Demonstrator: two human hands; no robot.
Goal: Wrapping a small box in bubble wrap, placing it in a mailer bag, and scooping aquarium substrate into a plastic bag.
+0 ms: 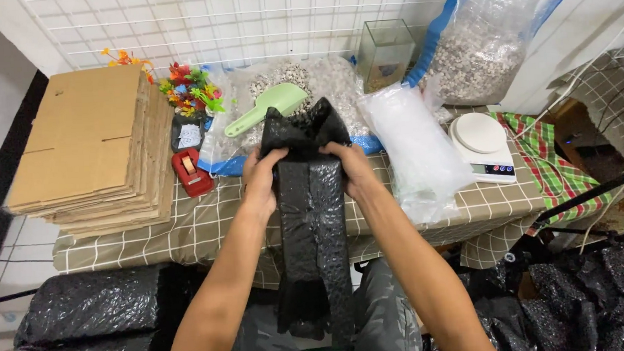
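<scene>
In the middle of the frame, the left hand (260, 177) and the right hand (351, 168) both squeeze shut on the top of a long black bubble bag (310, 225). The fingers curl tight around its edges. The bag is shiny and bumpy and hangs down past the table (208, 224), which has a checked cloth. Just above the hands lies a smooth green plastic scoop (269, 105) on little grey stones (289, 75). A flat stack of brown cardboard (86, 141) sits in the upper left

Black bubble-wrap bag (311, 218), long, hanging upright, top end crumpled
</scene>
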